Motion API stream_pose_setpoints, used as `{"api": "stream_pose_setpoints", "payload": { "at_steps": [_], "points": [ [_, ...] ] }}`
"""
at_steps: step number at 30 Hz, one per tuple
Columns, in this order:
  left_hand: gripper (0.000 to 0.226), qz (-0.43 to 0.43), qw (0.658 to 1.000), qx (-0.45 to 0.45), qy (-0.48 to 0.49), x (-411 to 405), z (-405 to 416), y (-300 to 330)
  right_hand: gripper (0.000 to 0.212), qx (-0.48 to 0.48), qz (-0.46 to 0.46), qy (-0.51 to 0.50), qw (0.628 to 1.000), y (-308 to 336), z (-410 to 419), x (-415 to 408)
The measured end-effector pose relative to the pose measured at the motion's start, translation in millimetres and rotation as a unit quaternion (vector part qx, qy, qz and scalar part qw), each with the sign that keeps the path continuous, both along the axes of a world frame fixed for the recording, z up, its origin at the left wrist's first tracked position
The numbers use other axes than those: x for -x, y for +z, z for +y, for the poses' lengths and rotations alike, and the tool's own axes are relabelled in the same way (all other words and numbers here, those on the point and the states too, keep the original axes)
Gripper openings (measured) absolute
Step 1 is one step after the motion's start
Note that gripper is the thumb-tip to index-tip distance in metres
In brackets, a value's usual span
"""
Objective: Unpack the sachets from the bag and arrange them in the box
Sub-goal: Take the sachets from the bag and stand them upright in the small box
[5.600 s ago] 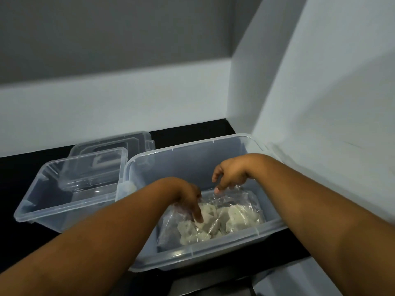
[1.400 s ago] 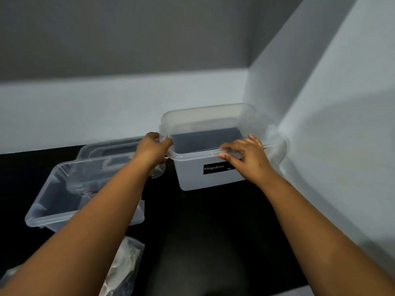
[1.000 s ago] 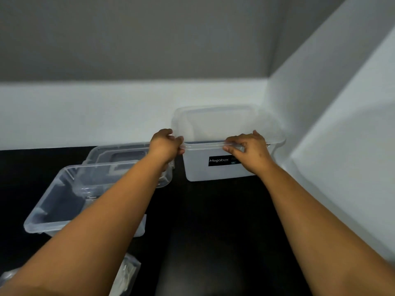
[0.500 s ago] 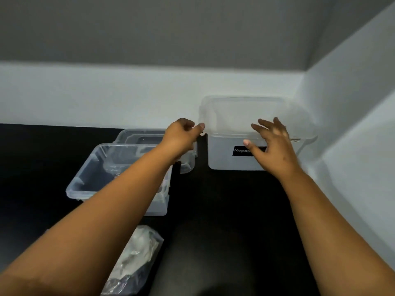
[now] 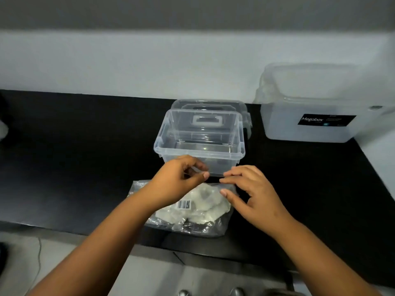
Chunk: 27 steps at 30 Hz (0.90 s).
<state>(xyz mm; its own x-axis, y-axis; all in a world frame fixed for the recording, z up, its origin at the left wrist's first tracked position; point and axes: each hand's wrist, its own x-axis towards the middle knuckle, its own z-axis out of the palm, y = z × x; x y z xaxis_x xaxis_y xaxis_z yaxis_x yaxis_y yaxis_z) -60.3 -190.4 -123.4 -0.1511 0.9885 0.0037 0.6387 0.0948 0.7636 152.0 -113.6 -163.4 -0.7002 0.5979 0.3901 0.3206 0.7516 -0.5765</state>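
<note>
— Two hands over the bag [image 5: 192,208] of sachets, which lies at the counter's [image 5: 74,157] near edge! Gripping it?

— Left hand [image 5: 177,180] curls its fingers, right hand [image 5: 252,193] spreads looser; whether either pinches plastic, I cannot tell.

— And the box [image 5: 198,142]?

— Open, just beyond the bag, its lid [image 5: 210,104] behind. Larger Megabox tub [image 5: 310,110] sits far right.

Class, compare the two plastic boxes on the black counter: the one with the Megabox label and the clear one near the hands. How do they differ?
The Megabox box is frosted; the clear box is see-through. The Megabox box carries a black label; no label shows on the clear box. The Megabox box stands far right by the wall; the clear box sits centre, just behind the bag of sachets. Both stand upright and lidless.
</note>
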Motion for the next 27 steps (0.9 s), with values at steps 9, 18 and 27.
{"api": "stream_pose_setpoints", "payload": {
  "at_steps": [9,18,27],
  "points": [
    [0.041,0.157,0.981,0.019,-0.11,56,-56,-69,0.031,-0.047,-0.191,-0.007,0.98,-21,-49,41],
    [0.043,0.229,0.965,-0.006,-0.13,66,-61,-80,0.028,-0.164,-0.287,-0.039,0.943,-16,-69,69],
    [0.02,0.24,0.96,-0.147,-0.012,59,-77,-91,0.006,-0.15,-0.269,-0.068,0.949,-35,-63,67]
  ]
}}
